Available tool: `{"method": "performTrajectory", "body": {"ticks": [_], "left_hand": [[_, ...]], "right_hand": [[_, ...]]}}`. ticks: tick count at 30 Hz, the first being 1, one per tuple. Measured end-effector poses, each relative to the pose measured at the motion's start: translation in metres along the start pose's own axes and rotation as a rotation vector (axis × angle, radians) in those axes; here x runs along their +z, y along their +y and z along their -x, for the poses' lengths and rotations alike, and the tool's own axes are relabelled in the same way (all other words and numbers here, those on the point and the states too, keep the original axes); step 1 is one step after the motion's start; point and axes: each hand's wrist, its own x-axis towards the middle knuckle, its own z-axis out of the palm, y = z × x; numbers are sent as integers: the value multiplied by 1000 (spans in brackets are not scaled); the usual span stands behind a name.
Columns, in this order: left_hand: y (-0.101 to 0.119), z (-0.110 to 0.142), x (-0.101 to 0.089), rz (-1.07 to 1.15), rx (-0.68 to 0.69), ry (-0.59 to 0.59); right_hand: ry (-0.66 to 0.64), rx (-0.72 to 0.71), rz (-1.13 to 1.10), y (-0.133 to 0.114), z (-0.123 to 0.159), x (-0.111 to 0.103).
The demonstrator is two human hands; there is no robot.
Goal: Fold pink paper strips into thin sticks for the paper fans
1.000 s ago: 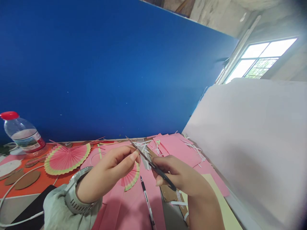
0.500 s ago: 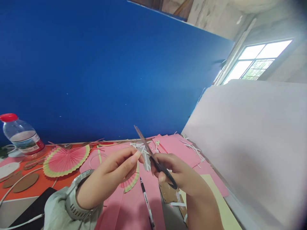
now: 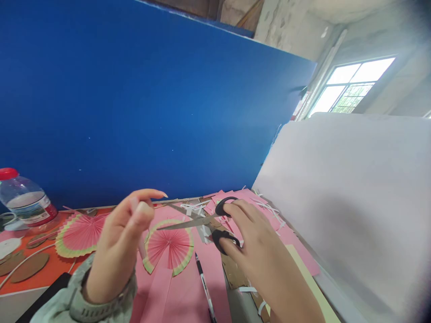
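My right hand (image 3: 256, 242) holds a pair of scissors (image 3: 202, 221), with fingers in the black handle loops. Its blades point left, over a round pleated pink paper fan (image 3: 168, 246) with a yellow-green edge. Left of the blades, my left hand (image 3: 123, 237) is raised, its index finger bent out to the right and the other fingers curled in. A pale sliver shows beside those curled fingers, too unclear to name. Below the scissors, a pen (image 3: 204, 287) lies on pink paper (image 3: 183, 296).
Another pleated fan (image 3: 79, 235) lies on the orange surface at left, near cardboard discs (image 3: 29, 268) and a red-capped bottle (image 3: 28, 197). White paper strips (image 3: 195, 207) and cardboard (image 3: 232, 271) lie around the scissors. A blue panel (image 3: 134, 98) stands behind, a white one (image 3: 350, 193) at right.
My hands have moved apart, the left one going left and up. The scissors have swung from pointing up and away to pointing left. More of the round fan shows.
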Motion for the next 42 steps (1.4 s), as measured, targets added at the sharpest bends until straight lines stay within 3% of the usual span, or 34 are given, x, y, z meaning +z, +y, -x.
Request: {"method": "performTrajectory", "body": {"ticks": [3, 7, 9, 14, 19, 28, 30, 33, 35, 38, 42], "left_hand": [[0, -9, -17, -230, 27, -98], [-3, -19, -34, -614, 311, -384], [-5, -22, -34, -694, 355, -492], [-12, -24, -16, -652, 229, -824], [-15, -24, -6, -581, 263, -906], [-13, -20, -5, -584, 306, -849], [-9, -17, -6, -581, 358, -745], [0, -11, -9, -516, 441, -458], [5, -6, -13, -454, 412, -304], [5, 0, -18, -315, 250, -187], [-4, 6, -16, -3, -50, -271]], "right_hand": [[14, -122, 116, 11, 1, -1], [-147, -111, 163, 15, 2, -1], [-237, -87, 157, 12, 3, 0], [-315, -101, 74, 6, 5, 4], [-324, -96, 41, 9, 6, 6], [-329, -14, -12, 9, 6, 5], [-368, 24, 9, 6, 5, 2], [-395, 111, 79, 14, 2, -5], [-355, 221, 150, 34, -1, -10], [-308, 428, 315, 86, -5, -11], [-329, 571, 496, 156, 1, 3]]}}
